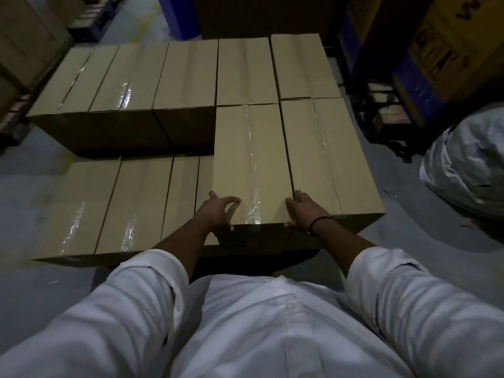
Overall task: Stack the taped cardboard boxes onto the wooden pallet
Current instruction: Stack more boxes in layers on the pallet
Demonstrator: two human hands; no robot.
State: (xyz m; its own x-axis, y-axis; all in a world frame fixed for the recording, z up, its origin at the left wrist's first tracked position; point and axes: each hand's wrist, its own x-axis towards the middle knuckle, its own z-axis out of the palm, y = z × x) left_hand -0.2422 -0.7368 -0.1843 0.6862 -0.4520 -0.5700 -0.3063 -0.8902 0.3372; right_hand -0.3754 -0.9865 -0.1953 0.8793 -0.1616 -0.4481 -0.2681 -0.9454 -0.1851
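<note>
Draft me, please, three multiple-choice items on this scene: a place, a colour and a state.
1. Where is the white sack? A. Right of the stacked boxes. B. On top of them. C. Left of them.
2. What colour is the wristband on the right wrist? A. Red. B. Black. C. Yellow.
3. How is the nearest upper taped cardboard box held? A. By one hand. B. Untouched. C. By both hands.
Answers: A, it lies at the view's right side; B, the band is black; C, the left hand and right hand grip its near corners.
</note>
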